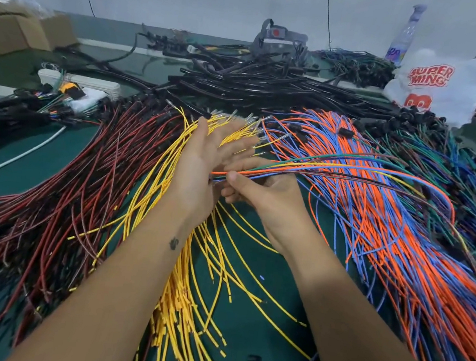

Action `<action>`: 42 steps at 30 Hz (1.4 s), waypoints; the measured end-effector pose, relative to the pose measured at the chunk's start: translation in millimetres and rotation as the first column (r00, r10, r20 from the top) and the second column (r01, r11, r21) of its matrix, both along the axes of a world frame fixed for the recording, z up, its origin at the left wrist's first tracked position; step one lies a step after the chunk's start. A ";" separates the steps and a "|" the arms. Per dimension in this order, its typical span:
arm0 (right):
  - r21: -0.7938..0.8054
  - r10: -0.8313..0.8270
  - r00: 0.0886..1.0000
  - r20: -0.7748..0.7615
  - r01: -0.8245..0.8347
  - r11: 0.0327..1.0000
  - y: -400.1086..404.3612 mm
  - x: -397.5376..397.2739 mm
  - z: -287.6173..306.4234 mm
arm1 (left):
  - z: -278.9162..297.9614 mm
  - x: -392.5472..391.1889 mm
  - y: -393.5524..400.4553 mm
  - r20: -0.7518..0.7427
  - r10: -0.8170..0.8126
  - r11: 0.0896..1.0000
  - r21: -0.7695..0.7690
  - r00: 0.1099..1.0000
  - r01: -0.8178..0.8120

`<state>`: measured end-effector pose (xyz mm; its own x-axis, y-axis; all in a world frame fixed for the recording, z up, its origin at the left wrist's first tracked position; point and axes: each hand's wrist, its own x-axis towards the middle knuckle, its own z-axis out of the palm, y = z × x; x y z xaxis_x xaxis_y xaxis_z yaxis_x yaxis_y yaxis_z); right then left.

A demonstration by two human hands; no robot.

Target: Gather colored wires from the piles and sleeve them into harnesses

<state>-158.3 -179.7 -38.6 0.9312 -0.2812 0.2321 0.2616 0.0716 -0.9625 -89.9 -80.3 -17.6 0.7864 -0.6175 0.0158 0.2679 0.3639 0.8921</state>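
Piles of loose wires fan over the green table: dark red wires at the left, yellow wires in the middle, orange and blue wires at the right, green and blue wires at the far right. My right hand pinches a small mixed bundle of coloured wires that arcs off to the right. Its ends lie against the palm of my left hand, whose fingers are straight and blurred above the yellow pile.
Black sleeving tubes and finished harnesses are heaped at the back. A white plastic bag and a bottle stand at the back right, cardboard boxes at the back left. A white power strip lies at the left.
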 end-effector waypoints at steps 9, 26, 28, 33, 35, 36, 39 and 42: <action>0.075 -0.207 0.976 0.061 0.202 0.977 -10.5 1.9 1.1 | -6.9 8.2 5.0 0.246 0.033 0.995 0.083 0.969 -0.055; -0.088 -0.289 0.941 -0.175 0.278 0.957 -25.5 9.2 -13.1 | -1.8 29.8 -1.4 0.562 -0.170 0.813 0.544 0.810 -0.207; -0.046 -0.304 0.935 -0.184 0.300 0.953 -25.3 11.4 -12.9 | 4.7 51.5 -11.4 0.672 -0.164 0.749 0.561 0.723 -0.352; -0.029 -0.270 0.945 -0.186 0.270 0.963 -25.0 14.6 -15.0 | 8.0 117.3 -21.6 0.876 -0.179 0.409 0.481 0.448 -0.776; -0.042 -0.259 0.948 -0.187 0.256 0.966 -25.7 14.5 -16.1 | 0.7 135.6 -14.5 0.843 -0.276 0.267 0.528 0.461 -0.806; -0.043 -0.255 0.949 -0.186 0.251 0.967 -26.0 14.5 -16.4 | -3.8 142.7 -10.7 0.815 -0.343 0.206 0.551 0.468 -0.809; -0.042 -0.243 0.953 -0.183 0.239 0.970 -26.0 15.5 -16.9 | -14.9 157.3 -4.0 0.784 -0.476 0.108 0.502 0.398 -0.858; -0.051 -0.238 0.954 -0.184 0.232 0.971 -26.2 15.8 -16.8 | -13.1 160.3 -1.4 0.816 -0.490 0.056 0.381 0.307 -0.923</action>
